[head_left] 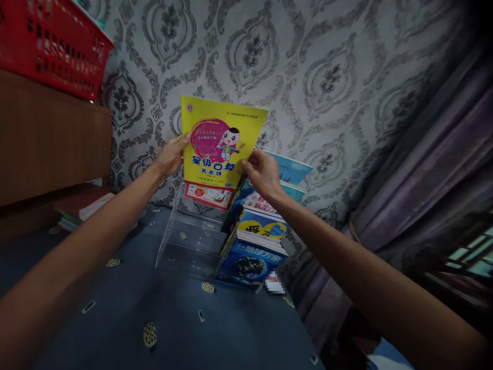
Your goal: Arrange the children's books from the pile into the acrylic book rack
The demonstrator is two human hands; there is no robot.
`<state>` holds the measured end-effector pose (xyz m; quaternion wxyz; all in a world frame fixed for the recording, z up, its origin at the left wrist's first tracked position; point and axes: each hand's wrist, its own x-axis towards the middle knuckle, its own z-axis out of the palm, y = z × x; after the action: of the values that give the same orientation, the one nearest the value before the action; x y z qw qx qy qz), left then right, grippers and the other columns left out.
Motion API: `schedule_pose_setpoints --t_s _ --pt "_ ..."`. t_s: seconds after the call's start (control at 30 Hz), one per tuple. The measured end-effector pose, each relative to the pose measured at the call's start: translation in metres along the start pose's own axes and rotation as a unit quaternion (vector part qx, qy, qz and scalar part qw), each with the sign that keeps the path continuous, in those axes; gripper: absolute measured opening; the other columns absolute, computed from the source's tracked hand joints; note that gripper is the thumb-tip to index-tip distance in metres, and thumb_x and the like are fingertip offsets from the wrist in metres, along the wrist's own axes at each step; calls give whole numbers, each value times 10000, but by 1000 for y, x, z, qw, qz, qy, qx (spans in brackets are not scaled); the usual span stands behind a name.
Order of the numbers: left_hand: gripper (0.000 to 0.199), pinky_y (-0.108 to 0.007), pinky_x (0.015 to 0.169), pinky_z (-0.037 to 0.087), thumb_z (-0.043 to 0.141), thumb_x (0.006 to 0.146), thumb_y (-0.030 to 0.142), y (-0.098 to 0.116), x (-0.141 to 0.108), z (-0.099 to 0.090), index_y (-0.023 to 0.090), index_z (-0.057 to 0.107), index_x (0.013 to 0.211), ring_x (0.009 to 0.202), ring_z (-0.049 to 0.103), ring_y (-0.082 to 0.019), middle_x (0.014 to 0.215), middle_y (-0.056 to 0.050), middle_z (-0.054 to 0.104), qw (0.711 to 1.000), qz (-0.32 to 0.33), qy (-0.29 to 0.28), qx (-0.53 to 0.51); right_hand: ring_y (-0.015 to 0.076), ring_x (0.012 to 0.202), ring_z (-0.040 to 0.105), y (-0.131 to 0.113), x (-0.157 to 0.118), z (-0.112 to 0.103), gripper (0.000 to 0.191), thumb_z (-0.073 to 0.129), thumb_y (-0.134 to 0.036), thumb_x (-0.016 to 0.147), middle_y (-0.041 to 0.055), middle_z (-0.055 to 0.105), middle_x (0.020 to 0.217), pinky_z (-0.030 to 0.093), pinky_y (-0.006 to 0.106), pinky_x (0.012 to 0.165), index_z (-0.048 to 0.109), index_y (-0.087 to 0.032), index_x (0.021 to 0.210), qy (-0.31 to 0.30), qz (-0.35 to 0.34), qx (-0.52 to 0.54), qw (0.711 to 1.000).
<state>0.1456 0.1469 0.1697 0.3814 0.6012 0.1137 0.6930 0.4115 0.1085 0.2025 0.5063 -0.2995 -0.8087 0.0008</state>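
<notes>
A yellow workbook [222, 144] with a cartoon child on its cover stands upright between my two hands. My left hand [173, 155] grips its left edge, thumb on the front. At the lower right edge, my right hand [263, 169] pinches it between thumb and fingers. The workbook's bottom is over the back of a clear tiered book rack [188, 234]. Several books fill the right side of the rack, with a blue book [248, 264] showing a globe in front, and a yellow-and-blue book [262, 226] behind it. My right hand hides part of the books behind.
Left of the rack lies a small stack of books [94, 205], partly behind my left forearm. A red basket [73, 51] sits on a wooden cabinet [54, 139]. Patterned wallpaper [327, 77] rises behind; a grey-purple curtain [404, 164] hangs at right. Dark patterned cloth [173, 318] covers the table.
</notes>
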Motion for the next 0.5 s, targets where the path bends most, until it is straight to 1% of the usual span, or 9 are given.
schedule_pose_setpoints --t_s 0.1,0.2,0.27,0.37,0.43,0.5 --pt "463 -375 887 597 768 783 587 0 2 2 209 731 1047 1038 726 -274 1064 -77 786 1000 14 -3 -11 216 844 691 -3 0 1 82 590 -215 858 45 700 897 620 387 767 596 -213 940 1 29 37 999" --pt "433 -386 916 593 762 811 543 1 3 7 183 726 1048 1045 724 -268 1068 -86 784 1000 22 -2 -21 203 790 702 -6 0 -2 90 587 -206 840 49 712 914 617 374 740 593 -205 930 -5 33 47 998" --pt "415 -393 919 597 751 827 528 2 3 10 172 727 1038 1039 727 -268 1056 -88 786 999 21 -1 -24 202 752 700 -8 0 -6 97 599 -211 822 44 721 871 605 366 719 614 -197 917 -9 30 20 999" --pt "398 -400 921 601 749 834 514 2 2 13 165 726 1025 1030 731 -274 1026 -86 791 1000 20 1 -22 202 691 675 -8 1 -16 73 630 -231 785 26 714 742 580 354 687 662 -185 832 -14 27 -50 998" --pt "396 -405 926 600 759 828 508 2 2 12 160 723 1014 1035 732 -284 1002 -90 792 1000 19 -2 -18 203 689 660 -8 2 -21 77 650 -233 761 26 719 723 568 347 671 693 -185 802 -14 20 -77 997" --pt "397 -409 927 600 776 814 506 1 3 9 161 722 1004 1044 733 -292 985 -92 793 1000 17 -7 -9 199 693 651 -7 4 -24 104 665 -219 742 26 726 738 559 340 658 715 -185 827 -12 12 -75 997"
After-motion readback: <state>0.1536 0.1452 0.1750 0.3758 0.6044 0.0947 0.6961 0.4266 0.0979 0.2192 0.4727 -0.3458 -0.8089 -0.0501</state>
